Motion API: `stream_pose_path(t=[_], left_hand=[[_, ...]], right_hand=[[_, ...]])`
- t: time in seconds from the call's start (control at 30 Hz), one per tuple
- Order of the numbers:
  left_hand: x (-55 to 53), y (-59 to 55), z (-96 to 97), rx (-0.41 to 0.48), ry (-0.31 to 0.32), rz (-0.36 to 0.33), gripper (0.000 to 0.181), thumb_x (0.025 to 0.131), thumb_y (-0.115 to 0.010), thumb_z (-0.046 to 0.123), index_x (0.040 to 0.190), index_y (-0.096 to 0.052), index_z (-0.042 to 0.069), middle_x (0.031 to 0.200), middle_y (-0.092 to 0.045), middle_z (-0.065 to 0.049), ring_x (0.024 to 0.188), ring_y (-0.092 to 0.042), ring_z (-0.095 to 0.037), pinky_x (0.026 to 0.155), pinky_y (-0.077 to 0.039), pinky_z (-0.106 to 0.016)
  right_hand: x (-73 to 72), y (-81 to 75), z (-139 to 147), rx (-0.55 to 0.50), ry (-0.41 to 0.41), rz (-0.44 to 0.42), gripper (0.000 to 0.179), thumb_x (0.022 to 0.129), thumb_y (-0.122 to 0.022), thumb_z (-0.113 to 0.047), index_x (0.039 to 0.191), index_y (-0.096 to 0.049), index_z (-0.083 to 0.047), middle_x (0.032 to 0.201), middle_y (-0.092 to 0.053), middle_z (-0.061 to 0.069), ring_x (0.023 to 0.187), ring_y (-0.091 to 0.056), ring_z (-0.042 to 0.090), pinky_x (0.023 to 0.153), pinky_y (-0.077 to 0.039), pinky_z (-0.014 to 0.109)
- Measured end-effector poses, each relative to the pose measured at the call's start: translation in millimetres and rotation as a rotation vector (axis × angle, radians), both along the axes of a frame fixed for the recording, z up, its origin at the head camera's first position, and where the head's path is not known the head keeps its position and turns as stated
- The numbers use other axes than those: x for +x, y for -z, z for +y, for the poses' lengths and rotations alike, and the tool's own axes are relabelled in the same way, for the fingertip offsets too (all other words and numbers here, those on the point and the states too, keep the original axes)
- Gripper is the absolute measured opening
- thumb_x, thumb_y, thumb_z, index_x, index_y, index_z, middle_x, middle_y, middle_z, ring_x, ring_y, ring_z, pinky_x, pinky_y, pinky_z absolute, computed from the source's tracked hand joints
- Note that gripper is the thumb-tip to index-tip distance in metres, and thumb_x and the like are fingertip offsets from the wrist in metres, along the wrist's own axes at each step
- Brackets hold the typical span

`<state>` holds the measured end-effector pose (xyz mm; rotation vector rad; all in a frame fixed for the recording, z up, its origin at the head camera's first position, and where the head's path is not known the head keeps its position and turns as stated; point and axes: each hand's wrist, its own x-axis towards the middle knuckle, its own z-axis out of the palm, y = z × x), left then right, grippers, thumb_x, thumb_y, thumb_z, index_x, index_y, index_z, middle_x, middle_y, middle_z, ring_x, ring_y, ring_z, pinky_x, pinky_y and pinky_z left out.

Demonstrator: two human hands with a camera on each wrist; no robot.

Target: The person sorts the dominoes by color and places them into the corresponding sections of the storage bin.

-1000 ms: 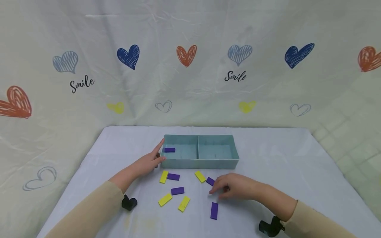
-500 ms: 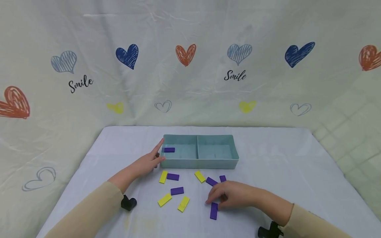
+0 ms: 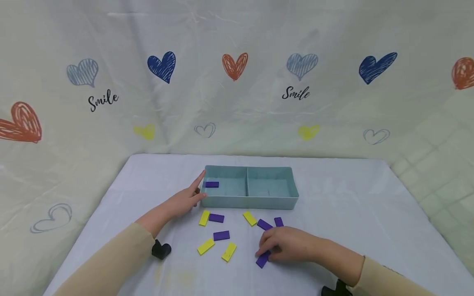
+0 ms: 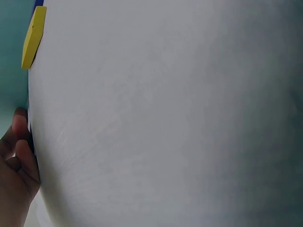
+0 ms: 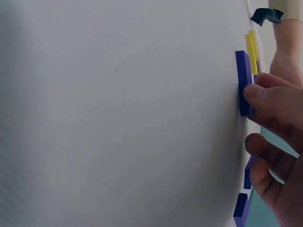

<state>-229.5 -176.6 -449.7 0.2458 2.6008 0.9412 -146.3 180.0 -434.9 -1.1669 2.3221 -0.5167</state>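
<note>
A: How much room does the right hand (image 3: pixel 286 244) have?

B: Bare white tabletop (image 3: pixel 344 197) stretches to its right and toward the near side. Just behind the knuckles it is tight: a slanted purple block (image 3: pixel 264 224) and an upright-pointing purple block (image 3: pixel 279 222) lie there, flat, and I can't tell whether they touch the hand.

A: And its fingers?

B: Thumb and fingers pinch the nearest purple block (image 3: pixel 262 260), low at the tabletop, in front of the two-compartment tray (image 3: pixel 249 202).

A: The left hand (image 3: pixel 184 201)?

B: Index finger and thumb are spread along the tray's left end, one at the back corner, one at the front. One purple block lies in the left compartment, near that end. Just before the tray's front wall are a yellow block (image 3: pixel 204 218) and a purple block beside it (image 3: pixel 216 218).

A: What do the wrist views add?

B: The right one shows the thumb laid on the pinched block's long side, which the head view mostly hides. The left one shows bent fingertips against the tray's end. Only the head view shows inside both compartments and the hearts on the backdrop (image 3: pixel 237 115).
</note>
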Motion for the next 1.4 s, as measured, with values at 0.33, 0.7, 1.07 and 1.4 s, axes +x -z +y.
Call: stream_pose_path(t=[0.33,0.7,1.07,1.4], left_hand=[[-3.1,-0.4,1.8,-0.005,0.005,-0.009,0.077,0.101,-0.047,0.052,0.154,0.008,0.050,0.129,-0.052,-0.014,0.092,-0.058,-0.021,0.083,-0.049,-0.041],[-1.4,-2.5,1.2,-0.001,0.004,-0.007,0.076,0.101,-0.047,0.052,0.154,0.008,0.051,0.129,-0.052,-0.013,0.092,-0.058,-0.021,0.083,-0.048,-0.041],[-0.8,0.2,-0.5,0.000,0.007,-0.003,0.076,0.101,-0.047,0.053,0.154,0.008,0.051,0.130,-0.052,-0.015,0.093,-0.059,-0.022,0.084,-0.049,-0.043],[-1.3,0.3,0.3,0.002,0.009,0.008,0.076,0.101,-0.047,0.052,0.154,0.007,0.050,0.125,-0.054,-0.013,0.090,-0.059,-0.021,0.081,-0.049,-0.041]], right_hand=[[2.2,-0.7,2,0.052,0.045,0.072,0.032,0.087,-0.078,-0.025,0.115,-0.073,-0.041,0.099,-0.057,-0.023,0.086,-0.050,-0.004,0.078,-0.048,0.021],[1.6,-1.4,5,0.048,0.035,0.082,0.035,0.087,-0.077,-0.020,0.117,-0.073,-0.040,0.100,-0.058,-0.023,0.089,-0.051,-0.004,0.081,-0.049,0.023],[-2.3,-4.7,5,0.026,0.044,0.092,0.035,0.089,-0.075,-0.018,0.118,-0.073,-0.036,0.101,-0.059,-0.023,0.092,-0.053,-0.003,0.083,-0.049,0.024],[-10.4,-22.7,9,-0.045,0.086,0.054,0.033,0.090,-0.073,-0.018,0.119,-0.073,-0.034,0.099,-0.058,-0.021,0.088,-0.054,0.002,0.078,-0.049,0.022]])
